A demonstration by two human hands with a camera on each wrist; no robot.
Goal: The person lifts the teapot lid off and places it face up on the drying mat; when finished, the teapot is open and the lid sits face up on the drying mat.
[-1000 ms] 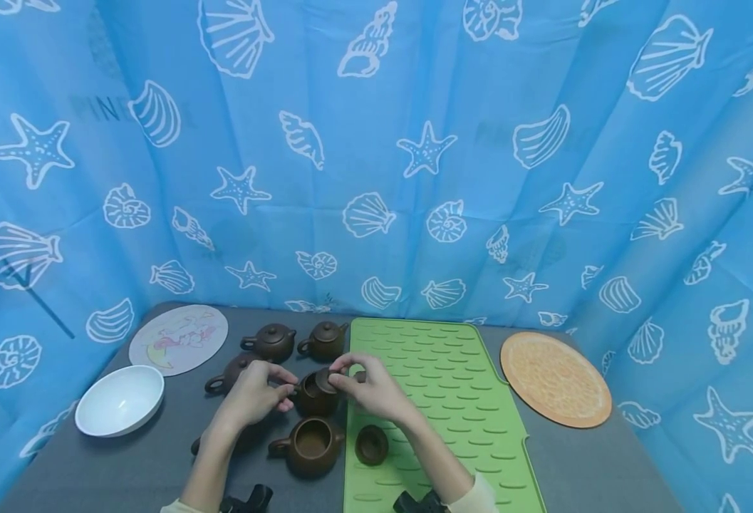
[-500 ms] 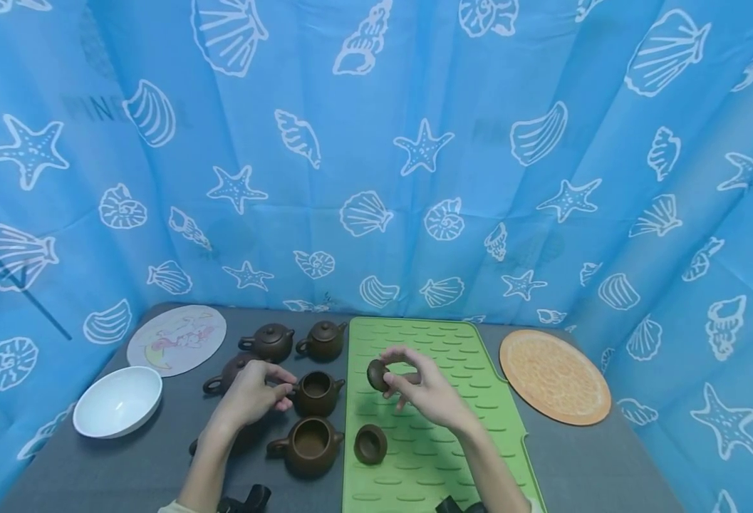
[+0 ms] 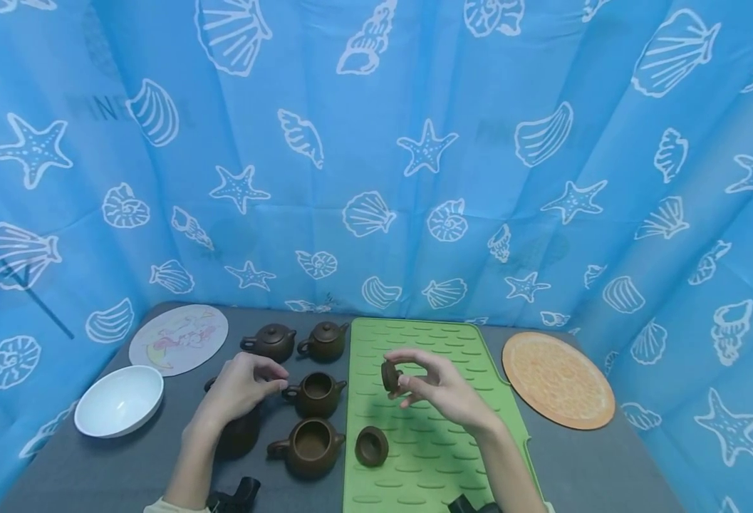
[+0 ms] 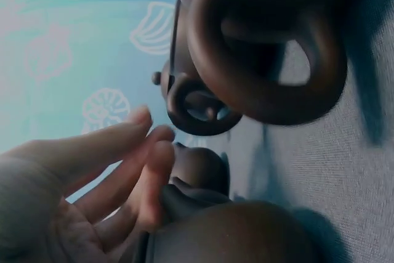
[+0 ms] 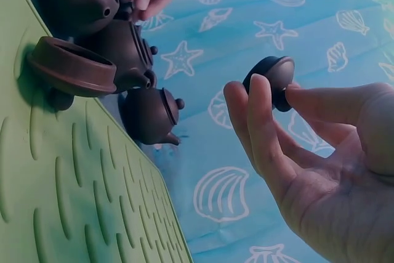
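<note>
My right hand [image 3: 443, 390] pinches a small dark brown teapot lid [image 3: 390, 376] by its knob, tilted on edge above the green mat [image 3: 427, 338]. The right wrist view shows the lid [image 5: 282, 73] between thumb and fingers. My left hand [image 3: 241, 385] holds nothing; its fingertips are beside the handle of a lidless brown teapot [image 3: 318, 405]. Loosely bent fingers [image 4: 111, 146] show in the left wrist view, near teapot handles. In front stands another lidless teapot [image 3: 310, 467]. A second lid [image 3: 372, 447] lies upside down on the mat's left edge.
Two lidded teapots [image 3: 273, 343] stand at the back; others are partly hidden under my left hand and forearm. At left are a white bowl [image 3: 120, 402] and a round pink-printed mat [image 3: 180, 338]. An orange round mat [image 3: 558, 381] lies right, a blue shell-print curtain [image 3: 376, 157] behind.
The right hand has lifted the lid off the middle teapot and carried it right over the green mat. The left hand has let go of that teapot's handle and drawn slightly left.
</note>
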